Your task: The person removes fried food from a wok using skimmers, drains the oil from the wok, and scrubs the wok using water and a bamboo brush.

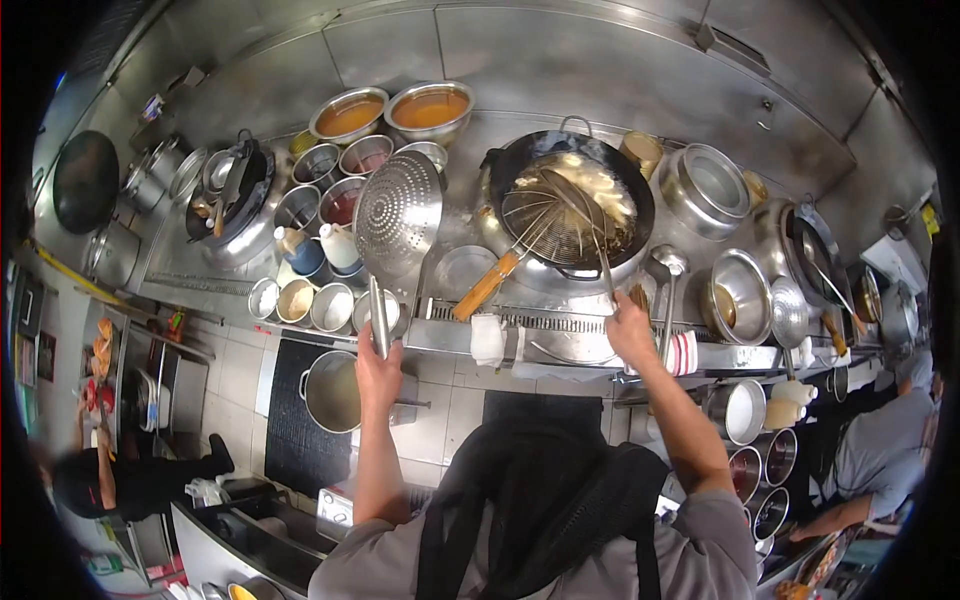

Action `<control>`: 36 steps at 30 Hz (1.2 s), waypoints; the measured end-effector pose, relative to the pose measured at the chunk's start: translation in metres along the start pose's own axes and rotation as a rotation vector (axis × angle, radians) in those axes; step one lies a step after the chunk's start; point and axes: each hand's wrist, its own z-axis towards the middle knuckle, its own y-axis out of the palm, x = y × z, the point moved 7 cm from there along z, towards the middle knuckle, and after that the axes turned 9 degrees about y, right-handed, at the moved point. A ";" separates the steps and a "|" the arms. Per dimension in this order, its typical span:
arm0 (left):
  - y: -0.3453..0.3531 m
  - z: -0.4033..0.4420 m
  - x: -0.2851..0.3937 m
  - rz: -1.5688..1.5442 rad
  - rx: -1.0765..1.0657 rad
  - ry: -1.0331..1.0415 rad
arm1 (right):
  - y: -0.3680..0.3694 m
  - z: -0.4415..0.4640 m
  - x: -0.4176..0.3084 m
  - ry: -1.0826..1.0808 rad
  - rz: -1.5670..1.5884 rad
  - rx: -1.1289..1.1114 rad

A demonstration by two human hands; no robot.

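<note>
My left hand (379,372) is closed around the metal handle of a large perforated strainer (398,208), raised left of the wok. My right hand (629,330) grips the long thin handle of a ladle (604,262). Its dark bowl reaches into the black wok (518,160), over a wire skimmer (532,228). Pale bubbling oil (610,185) fills part of the wok. The skimmer's wooden handle (487,286) rests across the wok's near rim, touched by neither hand. Any food under the mesh is hard to make out.
Two bowls of orange liquid (347,117) stand at the back. Several seasoning tins (331,306) and two squeeze bottles (342,246) sit left. A metal bowl (741,297) and ladles lie right. A pot (333,392) stands below the counter. People work at far left and right.
</note>
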 end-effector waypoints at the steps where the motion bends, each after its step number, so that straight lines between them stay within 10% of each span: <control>1: -0.001 0.001 0.007 -0.015 0.003 -0.007 | -0.014 0.001 0.004 -0.089 -0.053 0.036; 10: 0.016 -0.013 0.041 0.148 0.260 0.432 | -0.070 0.081 -0.043 -0.389 -0.504 -0.182; 18: 0.054 -0.028 0.076 0.136 0.239 0.186 | -0.086 0.114 0.043 -0.439 -0.238 -0.062; 21: 0.078 -0.011 0.092 0.279 0.368 0.484 | -0.114 0.084 0.064 -0.406 -0.070 -0.003; 24: 0.105 0.011 0.126 0.141 0.127 0.154 | -0.133 0.077 0.088 -0.393 -0.002 0.042; 36: 0.226 0.150 0.180 0.488 -0.144 0.216 | -0.136 0.053 0.085 -0.162 0.096 0.143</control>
